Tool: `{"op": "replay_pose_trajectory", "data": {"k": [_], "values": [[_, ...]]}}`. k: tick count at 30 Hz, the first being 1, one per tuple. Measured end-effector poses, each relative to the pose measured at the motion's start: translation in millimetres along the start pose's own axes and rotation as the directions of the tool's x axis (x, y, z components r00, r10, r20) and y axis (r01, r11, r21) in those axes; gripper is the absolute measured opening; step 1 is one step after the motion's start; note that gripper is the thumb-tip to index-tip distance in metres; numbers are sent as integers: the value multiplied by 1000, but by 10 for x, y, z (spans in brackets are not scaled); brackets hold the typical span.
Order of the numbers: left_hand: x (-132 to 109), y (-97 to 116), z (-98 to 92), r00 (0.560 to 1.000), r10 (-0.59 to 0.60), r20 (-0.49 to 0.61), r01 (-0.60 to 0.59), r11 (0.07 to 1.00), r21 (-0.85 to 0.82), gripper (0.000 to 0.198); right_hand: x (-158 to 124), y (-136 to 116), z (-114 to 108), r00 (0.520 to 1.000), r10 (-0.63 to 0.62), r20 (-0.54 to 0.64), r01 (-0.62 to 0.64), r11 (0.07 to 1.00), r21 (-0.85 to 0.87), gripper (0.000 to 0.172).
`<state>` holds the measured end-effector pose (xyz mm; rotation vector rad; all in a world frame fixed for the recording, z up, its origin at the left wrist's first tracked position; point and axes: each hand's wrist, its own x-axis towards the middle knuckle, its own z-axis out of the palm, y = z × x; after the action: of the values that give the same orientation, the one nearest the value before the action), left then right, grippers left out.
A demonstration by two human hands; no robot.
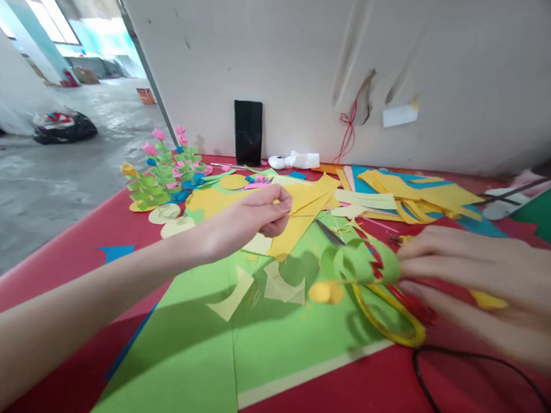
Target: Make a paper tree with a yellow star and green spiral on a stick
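Note:
My left hand point(268, 211) is closed above the yellow paper point(304, 202) in the middle of the table; whatever its curled fingers may hold is hidden. At the right, my right hand point(478, 283) is blurred, its fingertips at a curled green paper piece point(361, 261) with a rounded yellow tip point(326, 292) on its left end. Beneath the green piece lie scissors point(390, 318) with yellow and red handles, their blades pointing to the back left. Green sheets point(190, 345) with pale yellow scraps point(285, 286) on them lie below both hands.
Paper flowers point(165, 170) in pink, blue and green stand at the back left. A black phone point(248, 132) leans on the wall, beside a white earbud case point(277, 162). Yellow and blue papers point(422, 191) are piled at the back right. A black cable point(482, 355) crosses the front right.

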<state>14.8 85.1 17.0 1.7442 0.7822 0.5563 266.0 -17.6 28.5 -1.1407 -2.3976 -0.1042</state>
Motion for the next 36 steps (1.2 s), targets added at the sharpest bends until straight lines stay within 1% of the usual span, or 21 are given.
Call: {"op": "replay_pose_trajectory", "data": {"k": [2, 3, 4, 5, 6, 7, 8, 10, 13, 15, 17, 19, 22, 24, 27, 29, 31, 32, 34, 36], "values": [[19, -65, 7, 999, -5, -42, 8, 996, 85, 17, 54, 22, -24, 996, 92, 2, -92, 992, 89, 8], [29, -94, 14, 999, -17, -50, 24, 990, 139, 14, 82, 27, -26, 984, 177, 6, -176, 970, 166, 7], [41, -119, 22, 999, -10, -48, 20, 977, 210, 16, 106, 27, -23, 961, 277, 22, -272, 926, 263, 9], [53, -139, 28, 1000, -3, -14, 6, 963, 268, 17, 124, 25, -15, 927, 373, 46, -361, 851, 381, 11], [67, -154, 34, 1000, 0, 10, -4, 953, 302, 17, 135, 20, -4, 885, 457, 86, -437, 753, 492, 11], [80, -163, 37, 999, 5, 31, -15, 942, 334, 18, 138, 16, 9, 849, 515, 120, -478, 648, 593, 12], [91, -168, 39, 999, 6, 43, -21, 934, 357, 18, 134, 14, 24, 813, 562, 154, -505, 547, 668, 9], [106, -168, 39, 999, 10, 35, -23, 916, 400, 19, 111, 19, 54, 772, 609, 183, -514, 428, 743, 6], [112, -155, 36, 999, 29, 29, -39, 886, 462, 23, 70, 45, 93, 723, 666, 183, -503, 327, 800, 7], [110, -152, 35, 996, 48, 70, -76, 864, 498, 27, 50, 67, 107, 698, 693, 182, -485, 271, 831, 8], [109, -166, 31, 990, 69, 127, -126, 840, 528, 31, 40, 94, 99, 682, 710, 173, -458, 230, 859, 7], [115, -202, 21, 983, 90, 159, -165, 815, 556, 33, 37, 133, 60, 675, 722, 152, -411, 197, 890, 1], [143, -279, -4, 983, 111, 149, -179, 788, 589, 36, 46, 213, -35, 684, 719, 123, -328, 152, 932, 14], [168, -322, -23, 984, 118, 135, -176, 784, 595, 34, 57, 255, -82, 692, 713, 114, -285, 125, 950, 18], [195, -342, -48, 987, 139, 83, -161, 794, 586, 28, 68, 251, -70, 688, 715, 124, -281, 105, 954, 15], [195, -323, -66, 989, 146, 28, -135, 805, 578, 27, 69, 203, -9, 679, 722, 129, -302, 115, 946, 13], [180, -287, -84, 989, 142, -29, -100, 813, 573, 21, 69, 135, 73, 678, 724, 124, -319, 137, 938, 10], [169, -266, -91, 988, 141, -59, -82, 815, 573, 23, 70, 100, 115, 682, 721, 121, -323, 150, 934, 9], [149, -225, -95, 982, 147, -121, -51, 815, 578, 33, 74, 36, 189, 695, 709, 119, -331, 168, 929, 6], [134, -196, -77, 973, 160, -165, -47, 841, 539, 29, 82, -19, 243, 706, 698, 120, -335, 179, 925, 5]]}}
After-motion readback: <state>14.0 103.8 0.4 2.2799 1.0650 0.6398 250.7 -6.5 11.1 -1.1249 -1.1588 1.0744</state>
